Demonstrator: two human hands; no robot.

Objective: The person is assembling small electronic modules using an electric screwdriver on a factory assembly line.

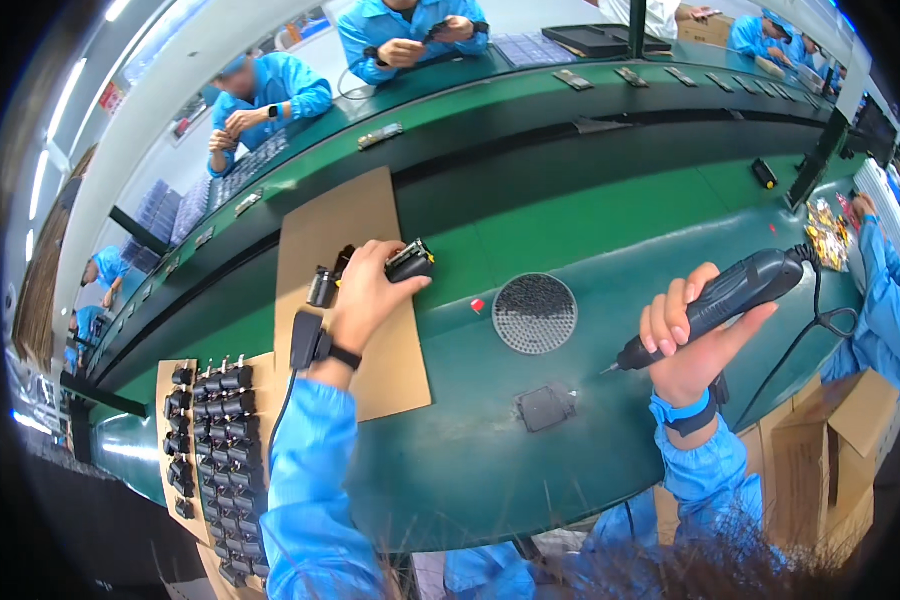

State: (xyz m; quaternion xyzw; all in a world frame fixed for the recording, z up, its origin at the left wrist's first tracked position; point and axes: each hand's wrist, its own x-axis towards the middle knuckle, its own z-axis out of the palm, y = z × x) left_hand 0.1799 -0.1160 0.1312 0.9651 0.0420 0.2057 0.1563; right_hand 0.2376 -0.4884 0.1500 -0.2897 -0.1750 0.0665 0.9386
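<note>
At the cardboard sheet's right edge, my left hand closes its fingers and thumb around a small black housing with metal and yellow parts showing. Similar black parts lie beside that hand, partly hidden behind it. My right hand grips a black electric screwdriver, its bit pointing left and down above the green table. Below and left of the bit, a flat dark square fixture rests on the tabletop. Between my hands sits a round grey dish with many tiny black pieces, probably screws.
Rows of black housings stand on cardboard at left. A small red piece lies near the dish. The screwdriver's cord hangs at right, above an open carton. Co-workers in blue sit across a line carrying boards.
</note>
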